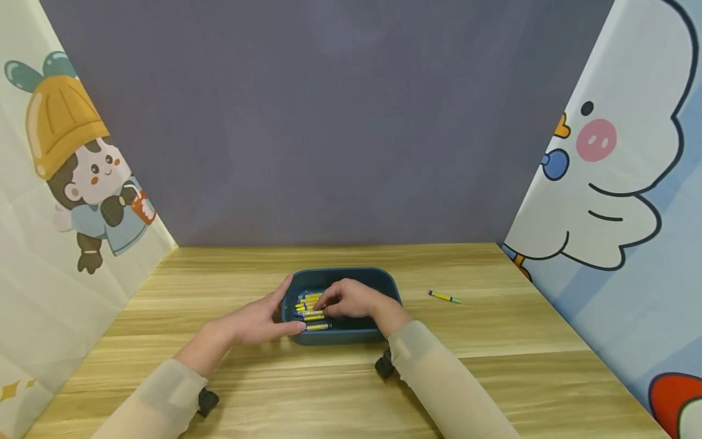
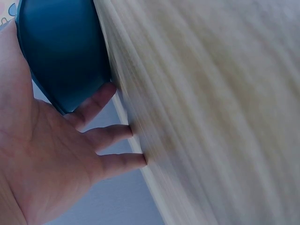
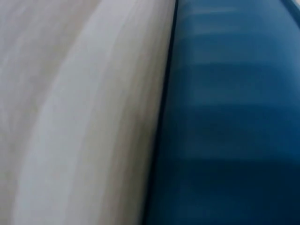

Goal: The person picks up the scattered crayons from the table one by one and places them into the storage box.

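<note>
A dark blue rectangular bin (image 1: 351,337) stands on the table, with several yellow-and-blue crayons (image 1: 318,327) lying side by side in its left half. My right hand (image 1: 353,299) reaches into the bin and pinches one of these crayons by its right end between thumb and fingers. At the bin's left end my left hand (image 1: 258,317) is spread, its thumb at the near rim and its forefinger along the far corner. In the left wrist view the straight fingers (image 2: 115,136) touch the bin's outer wall and the tabletop. The right wrist view shows only the bin's wall (image 3: 225,117) and the table.
One crayon with a green tip (image 1: 444,297) lies alone on the wood-grain table (image 1: 466,378), right of the bin. A grey panel (image 1: 340,122) rises behind the table, and printed cartoon sheets (image 1: 631,213) line both sides.
</note>
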A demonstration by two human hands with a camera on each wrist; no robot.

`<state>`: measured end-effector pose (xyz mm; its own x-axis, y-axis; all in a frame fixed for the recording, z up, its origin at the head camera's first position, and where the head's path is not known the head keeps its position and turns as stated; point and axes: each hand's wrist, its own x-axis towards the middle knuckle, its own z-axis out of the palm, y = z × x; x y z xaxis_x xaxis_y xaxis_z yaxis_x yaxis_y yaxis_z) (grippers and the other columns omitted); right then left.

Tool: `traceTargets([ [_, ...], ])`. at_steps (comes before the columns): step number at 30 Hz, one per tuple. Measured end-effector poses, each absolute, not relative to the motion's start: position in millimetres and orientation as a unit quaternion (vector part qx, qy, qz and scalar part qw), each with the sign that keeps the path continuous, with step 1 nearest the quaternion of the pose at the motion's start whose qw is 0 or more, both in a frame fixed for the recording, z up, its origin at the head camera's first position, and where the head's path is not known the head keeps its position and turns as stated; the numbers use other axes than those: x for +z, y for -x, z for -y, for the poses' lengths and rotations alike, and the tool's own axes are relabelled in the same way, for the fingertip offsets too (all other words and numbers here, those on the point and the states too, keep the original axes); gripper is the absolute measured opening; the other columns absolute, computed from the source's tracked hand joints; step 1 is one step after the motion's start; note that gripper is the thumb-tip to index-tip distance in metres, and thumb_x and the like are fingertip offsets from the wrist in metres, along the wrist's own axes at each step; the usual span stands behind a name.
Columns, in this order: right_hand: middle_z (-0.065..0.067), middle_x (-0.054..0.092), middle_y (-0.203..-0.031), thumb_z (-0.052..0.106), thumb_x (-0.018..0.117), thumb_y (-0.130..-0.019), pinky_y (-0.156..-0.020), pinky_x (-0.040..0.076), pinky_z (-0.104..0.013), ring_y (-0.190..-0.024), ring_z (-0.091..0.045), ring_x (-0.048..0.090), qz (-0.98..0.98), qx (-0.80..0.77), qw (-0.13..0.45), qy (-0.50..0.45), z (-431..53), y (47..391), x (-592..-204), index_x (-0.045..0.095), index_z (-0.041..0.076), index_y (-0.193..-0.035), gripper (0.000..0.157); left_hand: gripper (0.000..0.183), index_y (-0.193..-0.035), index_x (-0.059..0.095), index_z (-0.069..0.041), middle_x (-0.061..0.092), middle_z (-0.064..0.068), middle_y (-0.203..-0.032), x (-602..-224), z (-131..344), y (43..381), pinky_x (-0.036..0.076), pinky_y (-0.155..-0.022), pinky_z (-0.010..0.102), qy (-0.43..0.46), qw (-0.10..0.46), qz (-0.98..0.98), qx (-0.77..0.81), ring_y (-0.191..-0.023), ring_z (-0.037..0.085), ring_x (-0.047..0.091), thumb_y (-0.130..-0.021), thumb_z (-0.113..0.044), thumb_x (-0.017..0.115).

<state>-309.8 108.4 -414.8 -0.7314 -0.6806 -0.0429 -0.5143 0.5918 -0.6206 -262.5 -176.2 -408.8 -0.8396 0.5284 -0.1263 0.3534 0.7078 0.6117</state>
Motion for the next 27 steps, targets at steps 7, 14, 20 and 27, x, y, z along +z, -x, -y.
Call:
traceTargets([
  [7, 0.000, 0.080, -0.119, 0.012, 0.077, -0.102, -0.088, 0.056, -0.027, -0.094, -0.004, 0.064, -0.878, -0.308, 0.143, 0.338, -107.5, 310.4, -414.8, 0.087, 0.019, -0.118, 0.020, 0.121, -0.178, -0.009, -0.023, 0.048, 0.025, -0.168, -408.1, 177.1, 262.4, 0.048, -0.117, 0.060, -0.237, 0.154, -0.912, 0.297, -0.138, 0.031, 0.064, -0.100, -0.070, 0.070],
  [14, 0.000, 0.082, -0.121, 0.011, 0.076, -0.103, -0.088, 0.056, -0.025, -0.095, -0.001, 0.066, -0.874, -0.311, 0.152, 0.340, -107.1, 310.1, -415.5, 0.086, 0.017, -0.119, 0.020, 0.120, -0.178, -0.010, -0.025, 0.054, 0.024, -0.163, -408.4, 177.6, 262.6, 0.050, -0.114, 0.060, -0.233, 0.158, -0.913, 0.296, -0.134, 0.029, 0.066, -0.099, -0.071, 0.069],
  [20, 0.000, 0.081, -0.121, 0.009, 0.077, -0.102, -0.090, 0.057, -0.027, -0.098, -0.004, 0.067, -0.876, -0.310, 0.153, 0.337, -106.6, 308.6, -415.2, 0.086, 0.017, -0.118, 0.020, 0.121, -0.178, -0.010, -0.025, 0.057, 0.022, -0.160, -409.5, 177.9, 263.2, 0.050, -0.114, 0.059, -0.235, 0.155, -0.913, 0.295, -0.132, 0.028, 0.066, -0.099, -0.071, 0.070],
  [27, 0.001, 0.081, -0.120, 0.010, 0.076, -0.104, -0.100, 0.058, -0.032, -0.111, -0.010, 0.069, -0.877, -0.304, 0.147, 0.341, -107.0, 309.4, -415.4, 0.087, 0.017, -0.117, 0.019, 0.121, -0.178, -0.010, -0.025, 0.053, 0.024, -0.164, -409.7, 178.2, 263.2, 0.049, -0.116, 0.060, -0.234, 0.156, -0.912, 0.299, -0.137, 0.030, 0.064, -0.099, -0.071, 0.070],
])
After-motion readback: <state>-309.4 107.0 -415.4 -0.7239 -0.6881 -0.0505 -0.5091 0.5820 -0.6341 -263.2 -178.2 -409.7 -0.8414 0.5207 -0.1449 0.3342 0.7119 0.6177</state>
